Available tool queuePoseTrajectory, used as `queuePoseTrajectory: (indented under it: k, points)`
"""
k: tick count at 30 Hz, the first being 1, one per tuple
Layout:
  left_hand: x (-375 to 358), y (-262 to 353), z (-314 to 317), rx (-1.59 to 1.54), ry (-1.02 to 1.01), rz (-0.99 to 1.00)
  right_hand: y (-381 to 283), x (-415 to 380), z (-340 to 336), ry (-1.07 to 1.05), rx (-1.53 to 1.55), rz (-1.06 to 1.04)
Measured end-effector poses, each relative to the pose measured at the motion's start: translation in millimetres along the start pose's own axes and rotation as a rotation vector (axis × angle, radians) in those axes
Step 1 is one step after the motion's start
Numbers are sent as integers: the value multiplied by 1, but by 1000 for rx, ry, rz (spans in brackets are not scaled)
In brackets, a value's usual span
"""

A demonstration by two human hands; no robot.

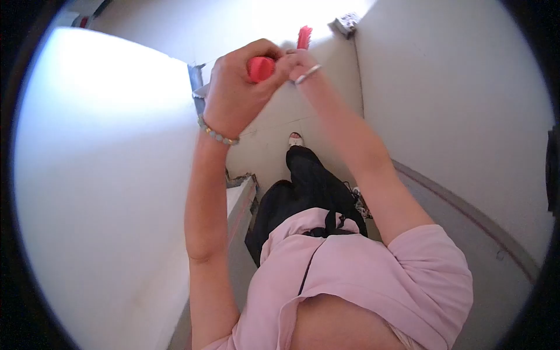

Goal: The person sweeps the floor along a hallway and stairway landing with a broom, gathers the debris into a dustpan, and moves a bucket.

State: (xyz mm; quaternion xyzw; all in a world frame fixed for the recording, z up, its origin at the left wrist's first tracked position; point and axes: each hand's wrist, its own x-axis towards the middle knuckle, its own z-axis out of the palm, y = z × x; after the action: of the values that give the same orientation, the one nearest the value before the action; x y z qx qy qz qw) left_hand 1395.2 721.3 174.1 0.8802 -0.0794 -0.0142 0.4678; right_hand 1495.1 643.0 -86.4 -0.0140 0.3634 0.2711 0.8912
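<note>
Both arms reach up toward the top middle of the head view. My left hand, with a beaded bracelet at its wrist, is closed around a red object with a rounded end. Close beside it, my right hand is blurred, its fingers bent near the left thumb. A pale bangle circles the right wrist. Just above the right hand a red piece with a jagged edge sticks up. Whether the right fingers hold it is unclear.
White walls stand at the left and right. Pale floor lies between them, with a foot in a light sandal on it. A small grey-white object is by the right wall's far end.
</note>
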Motion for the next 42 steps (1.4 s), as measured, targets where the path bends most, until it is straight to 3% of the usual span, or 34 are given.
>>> queuePoseTrajectory:
  k: [2, 3, 4, 6, 8, 10, 12, 15, 17, 18, 19, 22, 25, 29, 36, 39, 42]
  points:
    - [-13, 17, -4, 2, 131, 60, -2, -50, 20, -187, -357, 52]
    - [-24, 29, -3, -8, 172, -45, 5, -80, 31, -152, -450, 16]
    - [-45, 67, 85, 32, 202, -10, -50, -117, -42, -535, -793, -247]
    - [-57, 85, 110, 69, 294, 25, -62, -152, -63, -719, -1103, -398]
    - [-79, 114, 147, 127, 376, 136, -84, -206, -85, -490, -1311, -365]
    - [-110, 141, 187, 58, 451, 283, -88, -243, -119, -390, -1247, -267]
    - [-145, 187, 205, -71, 455, 326, -75, -316, -125, -262, -588, 143]
    - [-193, 222, 222, -190, 416, 313, -48, -380, -137, -284, -591, 291]
    - [-216, 239, 237, -177, 446, 325, -37, -409, -153, -123, -586, 323]
    - [-242, 243, 211, -185, 454, 303, -1, -424, -152, -42, -591, 324]
    - [-268, 229, 195, -180, 465, 287, 33, -424, -164, 24, -597, 331]
    - [-325, 189, 167, -119, 497, 232, 92, -406, -215, -224, -537, 528]
    - [-354, 150, 143, -53, 530, 155, 140, -382, -234, -182, -542, 557]
    - [-365, 96, 137, 28, 535, 66, 166, -318, -270, -429, -671, 466]
    - [-301, -1, 169, 100, 366, -296, 136, -298, -223, -490, -774, 81]
    - [-244, -1, 166, 127, 418, -150, 108, -277, -181, -474, -774, -154]
    - [-208, -1, 167, 365, 489, -230, 65, -249, -135, -465, -860, -307]
